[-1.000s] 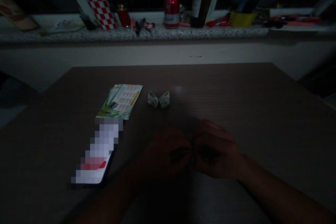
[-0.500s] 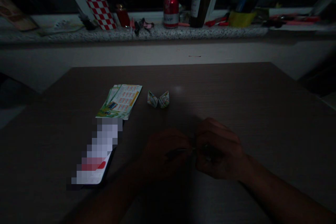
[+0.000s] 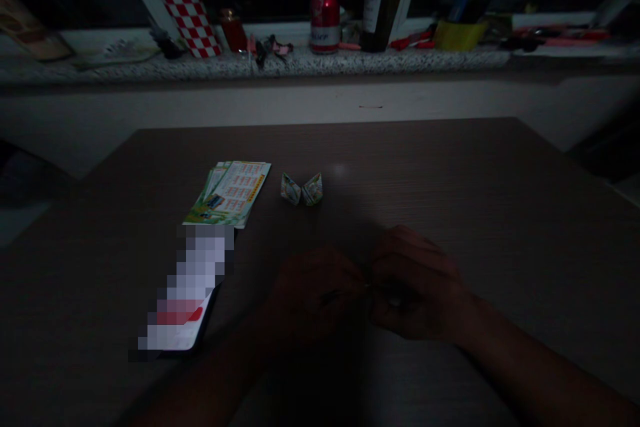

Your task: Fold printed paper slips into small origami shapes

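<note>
My left hand [image 3: 320,287] and my right hand [image 3: 417,283] meet fingertip to fingertip above the near part of the table. Both have their fingers curled into a pinch. Something small sits between them, with a faint pale glint, but it is too dark and too covered by the fingers to name. Beyond the hands, two small folded paper pieces [image 3: 313,190] with a printed pattern stand side by side, nearly touching. Left of these lies a stack of printed calendar cards [image 3: 233,193], green and white.
A phone with a lit screen [image 3: 193,327] lies by the cards. Behind the brown table [image 3: 450,167] runs a speckled stone sill [image 3: 300,65]. On it stand a red can [image 3: 325,20], a dark bottle [image 3: 383,10], a red-checked tube [image 3: 187,13] and a yellow holder [image 3: 460,35].
My hands stay almost in place, with only a slight shift of the fingers where they meet. The paper pieces, cards and phone have not moved.
</note>
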Tool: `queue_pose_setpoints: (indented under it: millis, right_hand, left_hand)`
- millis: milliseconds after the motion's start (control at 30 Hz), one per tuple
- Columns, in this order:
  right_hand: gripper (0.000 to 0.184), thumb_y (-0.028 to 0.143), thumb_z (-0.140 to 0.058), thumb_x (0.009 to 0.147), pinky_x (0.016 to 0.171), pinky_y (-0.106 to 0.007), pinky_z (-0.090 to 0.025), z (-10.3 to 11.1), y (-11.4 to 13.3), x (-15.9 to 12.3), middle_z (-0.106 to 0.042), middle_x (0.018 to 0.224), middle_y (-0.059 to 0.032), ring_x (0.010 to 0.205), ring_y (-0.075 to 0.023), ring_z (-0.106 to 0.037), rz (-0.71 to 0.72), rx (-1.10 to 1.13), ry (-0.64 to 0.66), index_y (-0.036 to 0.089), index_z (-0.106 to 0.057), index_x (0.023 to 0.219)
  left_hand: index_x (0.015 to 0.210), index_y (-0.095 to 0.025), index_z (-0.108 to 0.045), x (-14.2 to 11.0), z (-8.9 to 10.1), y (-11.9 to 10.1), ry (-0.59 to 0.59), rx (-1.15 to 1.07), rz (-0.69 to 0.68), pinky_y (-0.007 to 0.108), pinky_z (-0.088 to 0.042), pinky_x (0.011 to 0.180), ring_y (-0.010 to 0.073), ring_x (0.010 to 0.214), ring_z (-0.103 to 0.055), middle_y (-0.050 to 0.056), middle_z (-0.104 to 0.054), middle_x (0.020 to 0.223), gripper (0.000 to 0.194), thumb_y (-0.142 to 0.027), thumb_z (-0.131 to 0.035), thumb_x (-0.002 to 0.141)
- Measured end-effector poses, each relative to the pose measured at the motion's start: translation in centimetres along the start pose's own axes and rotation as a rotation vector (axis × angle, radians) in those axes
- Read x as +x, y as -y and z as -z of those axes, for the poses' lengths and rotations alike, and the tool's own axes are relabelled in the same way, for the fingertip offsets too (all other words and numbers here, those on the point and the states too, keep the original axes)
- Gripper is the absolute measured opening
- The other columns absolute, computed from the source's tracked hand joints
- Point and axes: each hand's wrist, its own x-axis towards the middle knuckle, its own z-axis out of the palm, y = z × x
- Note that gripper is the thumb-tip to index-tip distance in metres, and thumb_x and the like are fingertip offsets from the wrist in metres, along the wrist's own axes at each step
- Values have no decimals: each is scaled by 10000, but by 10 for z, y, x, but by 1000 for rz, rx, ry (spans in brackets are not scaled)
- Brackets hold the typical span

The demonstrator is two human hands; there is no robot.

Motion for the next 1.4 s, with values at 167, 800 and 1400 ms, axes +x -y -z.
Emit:
queue_pose_setpoints:
  millis: [167, 800, 1400]
  right_hand:
    - [185, 78, -608, 656, 594, -342, -446, 3, 2, 3, -571, 672, -8, 626, -170, -540, 5, -10, -11, 208, -529, 762]
    - [188, 72, -617, 654, 628, -367, -460, 16, -6, -1, -585, 713, -22, 659, -184, -571, -26, 9, -36, 206, -546, 767]
    - [144, 72, -592, 662, 595, -347, -458, 32, -11, 3, -562, 731, -36, 665, -191, -575, -77, -19, -82, 195, -557, 728]
  left_hand:
    - [811, -167, -669, 2, -1, -2, -15, -30, -11, 254, -534, 674, 153, 758, -676, 57, -721, 791, 116, -105, -582, 854]
    - [847, -192, -657, -2, 11, 0, -90, -150, 61, 225, -514, 654, 120, 752, -677, 19, -715, 831, 70, -124, -642, 841]
    - [819, -204, -684, -4, 19, 7, -191, -108, 112, 216, -532, 649, 127, 748, -691, 4, -728, 847, 121, -88, -696, 786]
